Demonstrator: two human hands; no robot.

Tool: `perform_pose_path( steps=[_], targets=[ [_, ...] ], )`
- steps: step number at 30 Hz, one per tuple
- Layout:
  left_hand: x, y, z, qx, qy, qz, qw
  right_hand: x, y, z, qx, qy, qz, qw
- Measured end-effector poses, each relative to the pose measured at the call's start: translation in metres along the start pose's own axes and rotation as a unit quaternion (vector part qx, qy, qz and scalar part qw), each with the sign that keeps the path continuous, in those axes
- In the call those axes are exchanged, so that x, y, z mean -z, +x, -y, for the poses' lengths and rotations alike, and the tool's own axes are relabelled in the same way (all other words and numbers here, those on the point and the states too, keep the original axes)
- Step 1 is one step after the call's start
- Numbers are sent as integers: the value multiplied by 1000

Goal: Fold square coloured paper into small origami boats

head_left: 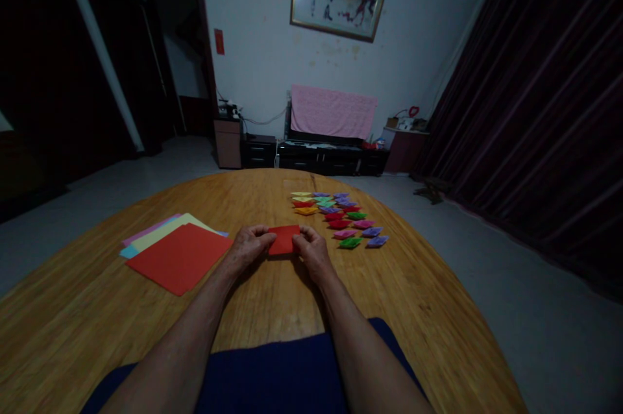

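Note:
A small folded piece of red paper (283,241) is held up between my two hands, a little above the wooden table. My left hand (250,244) pinches its left edge, thumb on the near face. At the right edge, my right hand (311,246) grips it the same way. The fingers behind the paper are mostly hidden. To the left lies a fanned stack of coloured paper sheets, a red sheet (181,257) on top with yellow, blue and pink ones showing beneath. Several folded paper boats (339,224) in many colours stand in rows beyond my right hand.
The round wooden table (399,310) curves away on both sides, its far edge before a low black cabinet (316,158). A pink cloth (333,112) drapes over a screen there. Dark curtains (525,109) hang at the right.

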State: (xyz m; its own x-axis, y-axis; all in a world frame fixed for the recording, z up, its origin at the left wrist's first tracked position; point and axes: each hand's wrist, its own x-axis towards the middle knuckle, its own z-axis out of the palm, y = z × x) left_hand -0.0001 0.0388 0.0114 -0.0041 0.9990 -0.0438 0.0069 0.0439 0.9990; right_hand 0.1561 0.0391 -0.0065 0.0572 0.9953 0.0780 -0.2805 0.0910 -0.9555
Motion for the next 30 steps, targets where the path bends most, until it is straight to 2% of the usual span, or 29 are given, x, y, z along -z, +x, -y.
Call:
perform_pose_path(
  steps=[8,12,19,30],
  targets=[
    [3,7,11,-30,16,-16,999,1,2,-7,49,-62,-8,997],
    [3,8,12,-36,38,-24,998,2,2,-5,44,-66,-14,997],
    [5,4,5,-10,31,-28,999,0,1,-2,31,-56,-38,997],
    [5,1,6,-10,20,-4,1000,-4,-3,7,48,-53,-26,997]
  ],
)
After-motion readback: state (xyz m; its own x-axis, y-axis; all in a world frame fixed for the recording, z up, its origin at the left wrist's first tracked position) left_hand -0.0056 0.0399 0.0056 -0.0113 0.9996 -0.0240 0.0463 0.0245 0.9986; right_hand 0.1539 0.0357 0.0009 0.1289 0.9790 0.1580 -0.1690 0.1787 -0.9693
